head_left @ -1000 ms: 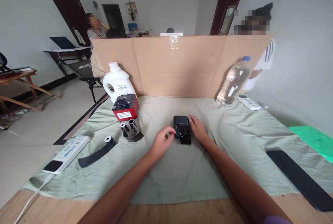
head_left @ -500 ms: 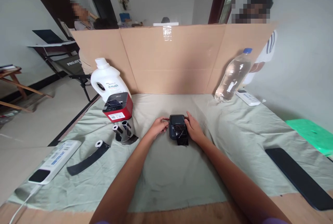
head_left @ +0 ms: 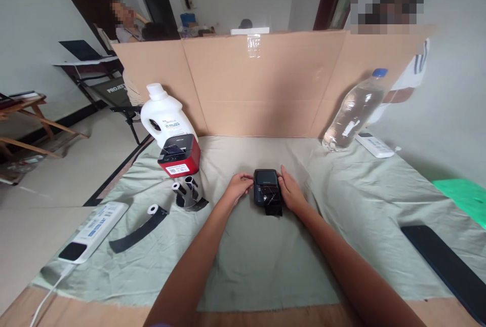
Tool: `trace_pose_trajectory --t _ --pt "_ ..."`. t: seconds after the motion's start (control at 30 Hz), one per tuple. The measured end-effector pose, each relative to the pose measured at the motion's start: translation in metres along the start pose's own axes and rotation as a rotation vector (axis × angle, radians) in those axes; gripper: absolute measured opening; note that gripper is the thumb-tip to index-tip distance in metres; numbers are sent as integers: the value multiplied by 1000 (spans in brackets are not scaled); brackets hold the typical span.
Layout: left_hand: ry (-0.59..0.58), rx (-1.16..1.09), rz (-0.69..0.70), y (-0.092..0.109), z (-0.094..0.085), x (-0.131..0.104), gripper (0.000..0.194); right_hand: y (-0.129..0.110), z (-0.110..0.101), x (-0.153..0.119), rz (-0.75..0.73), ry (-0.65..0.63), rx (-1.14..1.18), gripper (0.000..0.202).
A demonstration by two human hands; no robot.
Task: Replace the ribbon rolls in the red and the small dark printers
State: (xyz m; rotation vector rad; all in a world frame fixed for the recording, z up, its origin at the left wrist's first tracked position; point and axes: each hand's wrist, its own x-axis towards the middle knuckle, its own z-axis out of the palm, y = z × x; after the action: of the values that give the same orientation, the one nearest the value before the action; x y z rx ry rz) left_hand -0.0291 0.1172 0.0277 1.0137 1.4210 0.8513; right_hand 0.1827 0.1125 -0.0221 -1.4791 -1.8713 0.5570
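A small black portable printer point(head_left: 266, 179) lies on the green cloth in front of me, a strip of glossy black film point(head_left: 273, 208) sticking out of its near side. My left hand point(head_left: 240, 187) is at its left edge, fingers bent and fingertips against the casing. Along the opposite side, my right hand point(head_left: 290, 188) grips the printer, thumb up by its far corner; some of its fingers are hidden. To the left, black-and-white ribbon rolls point(head_left: 189, 195) stand upright near a partly unrolled black ribbon point(head_left: 140, 231).
A red-and-black printer point(head_left: 180, 156) stands before a white jug point(head_left: 167, 114) at back left. A tilted clear bottle point(head_left: 355, 109) leans near the cardboard screen point(head_left: 261, 84) at right. White power banks point(head_left: 94, 231) and a dark slab point(head_left: 444, 266) lie at the sides. People are behind the screen.
The view has turned a little to the left, so everything sits further right. My left fingers have shifted slightly at the printer's left edge. The printer stays on the cloth between my hands.
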Motion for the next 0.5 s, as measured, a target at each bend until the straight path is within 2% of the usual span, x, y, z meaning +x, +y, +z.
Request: trace_pose_trajectory --t 0.27,0.4,0.5 --pt "-14 -19 56 -8 -1 6 11 2 1 0 -60 -6 -106 59" --pt "-73 -14 297 -24 -3 12 25 3 1 1 -62 0 -105 59" --pt "22 42 467 -35 -2 13 25 3 2 2 -79 7 -82 58"
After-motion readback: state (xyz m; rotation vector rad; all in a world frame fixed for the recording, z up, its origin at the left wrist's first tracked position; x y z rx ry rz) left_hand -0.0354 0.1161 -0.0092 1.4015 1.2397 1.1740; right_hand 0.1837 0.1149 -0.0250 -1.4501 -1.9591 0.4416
